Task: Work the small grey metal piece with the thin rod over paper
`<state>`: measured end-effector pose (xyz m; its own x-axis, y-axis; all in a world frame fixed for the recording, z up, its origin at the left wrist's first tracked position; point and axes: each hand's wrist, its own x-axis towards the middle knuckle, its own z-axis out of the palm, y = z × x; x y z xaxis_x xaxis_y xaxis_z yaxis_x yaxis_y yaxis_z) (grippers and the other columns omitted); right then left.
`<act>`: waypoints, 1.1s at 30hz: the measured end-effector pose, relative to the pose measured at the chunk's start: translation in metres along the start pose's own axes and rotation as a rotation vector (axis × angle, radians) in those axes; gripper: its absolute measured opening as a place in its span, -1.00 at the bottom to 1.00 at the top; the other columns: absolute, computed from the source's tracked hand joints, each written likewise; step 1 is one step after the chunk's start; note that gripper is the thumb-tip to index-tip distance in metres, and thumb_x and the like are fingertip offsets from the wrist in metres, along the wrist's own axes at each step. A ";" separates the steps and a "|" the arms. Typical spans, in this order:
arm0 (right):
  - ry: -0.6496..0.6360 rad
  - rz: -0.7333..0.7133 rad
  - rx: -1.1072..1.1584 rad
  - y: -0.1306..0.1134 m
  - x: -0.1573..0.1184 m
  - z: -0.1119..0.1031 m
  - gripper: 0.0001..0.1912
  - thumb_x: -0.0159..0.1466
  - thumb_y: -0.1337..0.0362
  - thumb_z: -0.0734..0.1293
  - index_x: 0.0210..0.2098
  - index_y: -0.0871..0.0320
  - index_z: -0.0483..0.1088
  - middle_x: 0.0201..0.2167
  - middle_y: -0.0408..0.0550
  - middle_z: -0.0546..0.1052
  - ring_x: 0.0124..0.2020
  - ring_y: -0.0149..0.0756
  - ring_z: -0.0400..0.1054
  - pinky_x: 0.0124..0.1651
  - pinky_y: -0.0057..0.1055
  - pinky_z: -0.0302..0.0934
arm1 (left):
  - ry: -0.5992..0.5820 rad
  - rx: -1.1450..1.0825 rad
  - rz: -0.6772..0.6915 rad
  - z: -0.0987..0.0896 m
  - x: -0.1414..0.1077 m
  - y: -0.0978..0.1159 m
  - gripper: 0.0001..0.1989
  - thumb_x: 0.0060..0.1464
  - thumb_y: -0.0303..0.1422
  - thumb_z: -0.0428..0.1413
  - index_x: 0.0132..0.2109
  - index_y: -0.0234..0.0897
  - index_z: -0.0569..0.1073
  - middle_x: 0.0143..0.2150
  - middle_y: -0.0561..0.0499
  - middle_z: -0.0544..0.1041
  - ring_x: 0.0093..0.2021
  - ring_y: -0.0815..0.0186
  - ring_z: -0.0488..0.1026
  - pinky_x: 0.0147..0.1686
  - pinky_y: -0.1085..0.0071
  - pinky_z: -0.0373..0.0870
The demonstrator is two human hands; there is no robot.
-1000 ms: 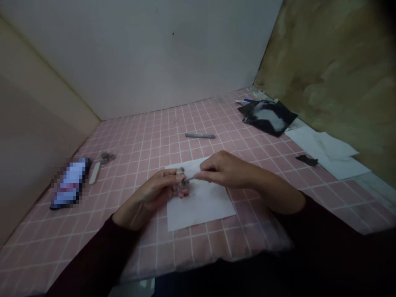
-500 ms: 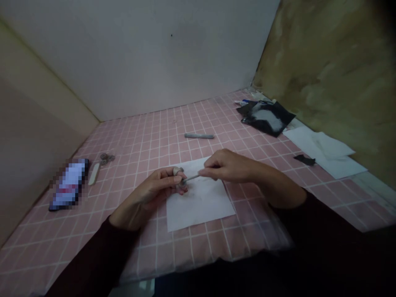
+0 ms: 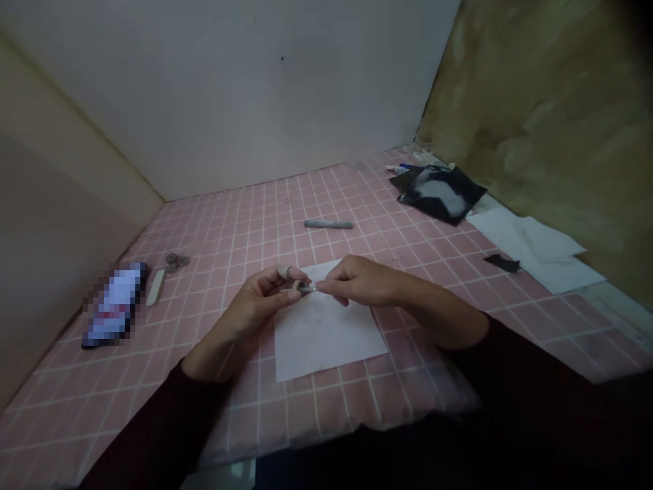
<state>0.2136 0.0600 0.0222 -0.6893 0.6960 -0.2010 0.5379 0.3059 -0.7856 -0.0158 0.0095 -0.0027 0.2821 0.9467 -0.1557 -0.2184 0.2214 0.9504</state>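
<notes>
Head view: left hand (image 3: 252, 298) pinches a small ring (image 3: 299, 286) between thumb and fingertips, over the far left part of the paper (image 3: 329, 340). Pale band (image 3: 283, 272) around one left finger. Right hand (image 3: 364, 280) closed on a thin grey stick (image 3: 310, 289), near end hidden in the fingers, other end at the ring; can't tell if it's inside or just against it. Both hands above the paper, fingers almost meeting. Paper lies on pink checked cloth (image 3: 245, 235). Grey rod (image 3: 328, 224) lies beyond the paper, well apart. Left side: phone (image 3: 116, 303), pixelated; white strip (image 3: 156, 288) just beside it; cluster of small round pieces (image 3: 177, 262) past the strip. Right side: black sheet (image 3: 426, 204) with whitish patch, white sheets (image 3: 543, 265), black scrap (image 3: 502, 263) near them.
</notes>
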 end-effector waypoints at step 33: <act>0.124 -0.087 -0.161 -0.005 -0.002 0.004 -0.53 0.34 0.14 0.22 -0.65 0.18 0.09 -0.67 -0.24 0.12 -0.57 -0.49 0.00 -0.40 -0.37 -0.21 | 0.028 0.035 -0.004 0.002 0.000 0.002 -0.79 -0.03 -0.43 0.37 -0.21 -0.32 0.58 -0.25 0.01 0.61 -0.26 0.36 0.57 -0.09 0.42 0.52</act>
<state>0.2105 0.0547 0.0243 -0.6766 0.7343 -0.0554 0.5565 0.4607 -0.6914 -0.0142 0.0093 -0.0006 0.2567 0.9521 -0.1661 -0.1848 0.2170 0.9585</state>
